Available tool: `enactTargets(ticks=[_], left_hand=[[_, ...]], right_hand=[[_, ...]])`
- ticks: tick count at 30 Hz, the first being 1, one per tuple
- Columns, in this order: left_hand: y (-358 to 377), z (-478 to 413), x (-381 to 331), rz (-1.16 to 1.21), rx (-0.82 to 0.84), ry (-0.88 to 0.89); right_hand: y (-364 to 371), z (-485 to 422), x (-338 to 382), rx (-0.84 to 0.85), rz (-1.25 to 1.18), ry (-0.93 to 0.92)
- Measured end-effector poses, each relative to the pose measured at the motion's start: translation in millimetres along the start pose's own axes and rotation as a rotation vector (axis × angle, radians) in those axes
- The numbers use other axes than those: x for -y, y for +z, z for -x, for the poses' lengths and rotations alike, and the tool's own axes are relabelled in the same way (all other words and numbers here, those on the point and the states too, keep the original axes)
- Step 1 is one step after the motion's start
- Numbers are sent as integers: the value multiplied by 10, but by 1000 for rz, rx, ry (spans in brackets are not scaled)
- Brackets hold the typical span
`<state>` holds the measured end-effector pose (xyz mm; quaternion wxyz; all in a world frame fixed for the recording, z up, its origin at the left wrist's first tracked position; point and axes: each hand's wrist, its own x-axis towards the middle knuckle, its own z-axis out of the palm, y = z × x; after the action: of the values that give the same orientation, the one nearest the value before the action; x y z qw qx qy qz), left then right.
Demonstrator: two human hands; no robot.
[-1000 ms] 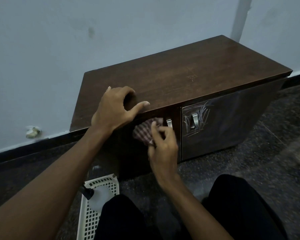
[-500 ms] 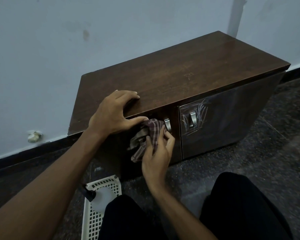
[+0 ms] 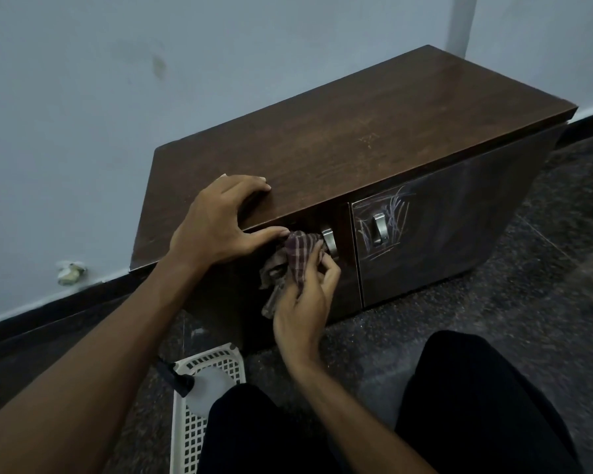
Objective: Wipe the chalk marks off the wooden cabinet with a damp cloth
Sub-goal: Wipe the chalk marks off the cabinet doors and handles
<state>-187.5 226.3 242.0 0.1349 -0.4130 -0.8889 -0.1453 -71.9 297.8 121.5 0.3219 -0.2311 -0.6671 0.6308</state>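
Observation:
A low dark wooden cabinet (image 3: 356, 131) stands against the wall. My right hand (image 3: 305, 299) holds a checked cloth (image 3: 295, 258) against the left door, just left of its metal handle (image 3: 329, 241). My left hand (image 3: 220, 224) rests on the cabinet's top front edge, fingers on top and thumb down over the front, touching the cloth. White chalk marks (image 3: 387, 220) cover the upper left corner of the right door around its handle (image 3: 380, 227). The left door behind the cloth and hand is hidden.
A white lattice basket (image 3: 192, 415) with a spray bottle (image 3: 199, 384) in it sits on the dark speckled floor by my left knee. My legs in black trousers (image 3: 476, 405) are at the bottom. A pale wall runs behind the cabinet.
My right hand with the cloth has shifted slightly up and right toward the left door's handle, after the cloth unfolded and hung down. My left hand stays on the top edge.

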Motion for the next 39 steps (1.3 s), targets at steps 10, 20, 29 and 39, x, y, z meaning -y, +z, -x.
enactTargets(ticks=[10,20,29,39], left_hand=[[0,-13,31,-22,35,38],[8,-19,53,-27,26,60],[32,-32,63,-21,-8,90],[45,-29,89,-30,-7,102]], right_hand=[[-22,-27,-72,5,-36,-10],[-210,77,-784,-27,129,112],[-171,-140,-669,-178,83,30],[-306,-98,-954,-23,207,-116]])
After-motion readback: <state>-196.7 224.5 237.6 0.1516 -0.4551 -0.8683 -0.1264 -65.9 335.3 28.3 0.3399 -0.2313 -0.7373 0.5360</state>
